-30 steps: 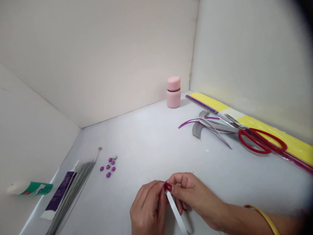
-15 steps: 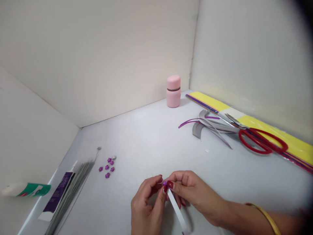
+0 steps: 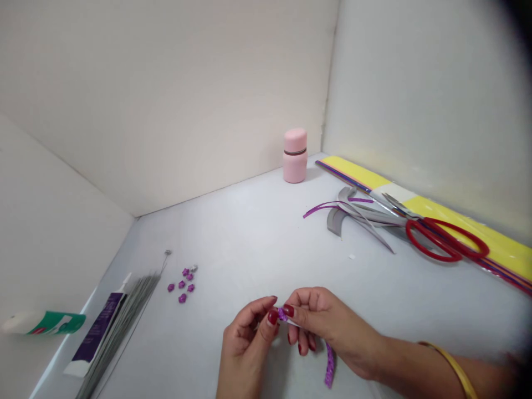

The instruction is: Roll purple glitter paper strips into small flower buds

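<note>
A glittery purple paper strip (image 3: 329,366) hangs below my right hand (image 3: 318,318), its white back showing near the fingers. The strip's small folded end (image 3: 282,314) is pinched between the thumb and index finger of my right hand. My left hand (image 3: 249,338) is just to the left, its thumb and fingertips closed against the same folded end. Several small purple stars (image 3: 182,284) and a silver one (image 3: 194,268) lie on the table to the left of my hands.
Left: a purple-and-white tube (image 3: 97,332), thin grey wires (image 3: 124,327) and a green-and-white bottle (image 3: 54,322). Back: a pink container (image 3: 295,156). Right: red-handled scissors (image 3: 440,238), grey and purple strips (image 3: 357,213) and a yellow paper pack (image 3: 469,224).
The strip's long end has swung from below the fold, white side up, to under my right hand with its purple side showing. My left thumb has shifted slightly up and left.
</note>
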`<state>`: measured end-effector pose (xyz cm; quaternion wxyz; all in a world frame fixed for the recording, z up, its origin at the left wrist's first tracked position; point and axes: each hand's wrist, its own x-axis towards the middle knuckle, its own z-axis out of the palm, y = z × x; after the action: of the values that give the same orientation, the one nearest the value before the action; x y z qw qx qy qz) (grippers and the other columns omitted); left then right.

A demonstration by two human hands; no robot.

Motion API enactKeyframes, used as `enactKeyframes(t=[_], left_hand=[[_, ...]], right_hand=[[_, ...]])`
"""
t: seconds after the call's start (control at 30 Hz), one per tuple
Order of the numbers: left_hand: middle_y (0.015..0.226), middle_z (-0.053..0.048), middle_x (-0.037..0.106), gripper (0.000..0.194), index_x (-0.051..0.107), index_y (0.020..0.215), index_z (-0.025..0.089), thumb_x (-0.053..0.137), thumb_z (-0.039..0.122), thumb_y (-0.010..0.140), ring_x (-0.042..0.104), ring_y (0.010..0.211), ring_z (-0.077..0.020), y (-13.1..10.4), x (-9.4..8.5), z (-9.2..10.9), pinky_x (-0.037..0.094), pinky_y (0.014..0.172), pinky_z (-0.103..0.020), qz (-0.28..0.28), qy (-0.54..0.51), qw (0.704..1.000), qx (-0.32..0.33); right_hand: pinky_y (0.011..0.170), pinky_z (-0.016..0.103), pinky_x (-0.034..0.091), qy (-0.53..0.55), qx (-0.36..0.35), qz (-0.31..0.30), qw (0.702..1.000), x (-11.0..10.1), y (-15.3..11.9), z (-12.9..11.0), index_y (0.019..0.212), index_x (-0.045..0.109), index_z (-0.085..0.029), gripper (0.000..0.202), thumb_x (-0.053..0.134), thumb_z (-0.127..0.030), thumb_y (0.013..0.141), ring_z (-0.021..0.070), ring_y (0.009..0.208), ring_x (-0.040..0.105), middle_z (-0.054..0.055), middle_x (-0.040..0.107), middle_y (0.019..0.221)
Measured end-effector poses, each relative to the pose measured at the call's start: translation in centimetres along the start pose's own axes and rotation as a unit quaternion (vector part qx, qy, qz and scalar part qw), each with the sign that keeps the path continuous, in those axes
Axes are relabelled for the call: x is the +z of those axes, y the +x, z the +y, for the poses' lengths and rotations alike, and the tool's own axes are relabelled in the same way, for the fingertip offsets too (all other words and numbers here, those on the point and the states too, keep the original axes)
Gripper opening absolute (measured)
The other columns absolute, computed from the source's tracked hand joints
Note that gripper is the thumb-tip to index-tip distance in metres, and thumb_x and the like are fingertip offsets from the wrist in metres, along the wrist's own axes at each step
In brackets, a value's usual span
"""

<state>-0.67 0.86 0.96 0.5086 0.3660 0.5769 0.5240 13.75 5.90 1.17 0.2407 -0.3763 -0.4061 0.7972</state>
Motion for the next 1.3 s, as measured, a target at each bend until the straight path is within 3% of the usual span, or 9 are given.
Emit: enactKeyframes(t=[0.17, 0.37, 0.53, 0.7, 0.8, 0.9, 1.07, 1.2, 1.3], left_hand=[[0.068, -0.002, 0.065, 0.008, 0.072, 0.073, 0.020, 0.068, 0.026, 0.071, 0.060, 0.067, -0.0150, 0.2, -0.1, -0.4, 0.045, 0.064, -0.024, -0.031, -0.011, 0.999, 0.041], [0.069, -0.002, 0.068, 0.014, 0.072, 0.081, 0.022, 0.067, 0.032, 0.073, 0.061, 0.066, -0.0142, 0.0, 0.0, -0.9, 0.047, 0.063, -0.023, -0.003, -0.024, 1.000, 0.007], [0.071, -0.003, 0.066, 0.008, 0.072, 0.076, 0.020, 0.067, 0.025, 0.073, 0.061, 0.067, -0.0144, -0.3, 0.2, -0.5, 0.047, 0.061, -0.021, -0.003, 0.061, 0.992, 0.112], [0.064, -0.002, 0.069, 0.012, 0.071, 0.068, 0.019, 0.071, 0.031, 0.067, 0.060, 0.061, -0.0128, -0.3, 0.4, -0.3, 0.046, 0.058, -0.019, 0.052, 0.042, 0.997, 0.037], [0.059, -0.001, 0.070, 0.020, 0.071, 0.066, 0.017, 0.076, 0.036, 0.060, 0.058, 0.056, -0.0125, -0.1, 0.5, -0.6, 0.047, 0.056, -0.021, 0.093, -0.012, 0.995, -0.044], [0.057, -0.001, 0.069, 0.023, 0.071, 0.065, 0.017, 0.078, 0.037, 0.056, 0.058, 0.054, -0.0120, 0.1, 0.6, -1.0, 0.048, 0.057, -0.022, 0.101, -0.066, 0.990, -0.076], [0.057, 0.000, 0.069, 0.020, 0.071, 0.067, 0.018, 0.078, 0.034, 0.058, 0.059, 0.054, -0.0112, -0.1, 0.9, -1.4, 0.049, 0.057, -0.022, 0.091, -0.086, 0.990, -0.057], [0.066, 0.000, 0.071, 0.023, 0.074, 0.075, 0.021, 0.079, 0.034, 0.057, 0.063, 0.063, -0.0124, -0.3, 1.1, -1.0, 0.050, 0.060, -0.021, 0.114, -0.064, 0.991, -0.016], [0.070, -0.001, 0.071, 0.017, 0.075, 0.075, 0.022, 0.077, 0.031, 0.061, 0.064, 0.067, -0.0135, -0.4, 1.0, -0.8, 0.051, 0.062, -0.020, 0.095, -0.035, 0.994, 0.028]], right_hand=[[0.040, 0.016, 0.027, 0.016, 0.022, -0.021, 0.999, 0.0, 0.0, -0.1, 0.070, 0.056, -0.014, 0.034, 0.064, -0.047, 0.070, 0.0051, 0.040, 0.049, -0.002, 0.061, 0.054], [0.040, 0.016, 0.027, -0.004, 0.001, -0.001, 1.000, 0.1, 0.1, -0.3, 0.069, 0.056, -0.014, 0.032, 0.064, -0.045, 0.071, 0.0039, 0.039, 0.047, -0.004, 0.059, 0.051], [0.040, 0.016, 0.027, -0.019, -0.007, 0.007, 1.000, -0.2, 0.2, 0.1, 0.069, 0.056, -0.014, 0.032, 0.064, -0.044, 0.071, 0.0038, 0.039, 0.047, -0.004, 0.060, 0.052], [0.039, 0.015, 0.028, -0.033, -0.001, 0.011, 0.999, -0.1, 0.3, 0.3, 0.071, 0.055, -0.014, 0.030, 0.063, -0.042, 0.072, 0.0043, 0.040, 0.049, -0.004, 0.060, 0.054], [0.039, 0.015, 0.029, -0.058, 0.005, 0.009, 0.998, 0.0, 0.2, 0.1, 0.073, 0.056, -0.014, 0.029, 0.064, -0.041, 0.072, 0.0045, 0.042, 0.050, -0.004, 0.059, 0.056], [0.038, 0.015, 0.030, -0.080, 0.011, 0.008, 0.997, 0.0, 0.1, 0.1, 0.072, 0.055, -0.015, 0.028, 0.063, -0.042, 0.072, 0.0051, 0.042, 0.050, -0.004, 0.059, 0.057], [0.036, 0.014, 0.028, -0.073, 0.007, 0.004, 0.997, 0.0, 0.0, 0.2, 0.072, 0.055, -0.016, 0.028, 0.063, -0.042, 0.073, 0.0047, 0.041, 0.049, -0.004, 0.057, 0.057], [0.036, 0.014, 0.027, -0.046, 0.012, -0.006, 0.999, 0.0, 0.0, 0.0, 0.071, 0.055, -0.015, 0.029, 0.065, -0.043, 0.071, 0.0049, 0.041, 0.049, -0.004, 0.057, 0.055], [0.037, 0.015, 0.026, -0.026, 0.012, -0.010, 1.000, -0.1, 0.0, 0.0, 0.072, 0.056, -0.015, 0.031, 0.065, -0.044, 0.071, 0.0046, 0.041, 0.048, -0.004, 0.058, 0.056]])
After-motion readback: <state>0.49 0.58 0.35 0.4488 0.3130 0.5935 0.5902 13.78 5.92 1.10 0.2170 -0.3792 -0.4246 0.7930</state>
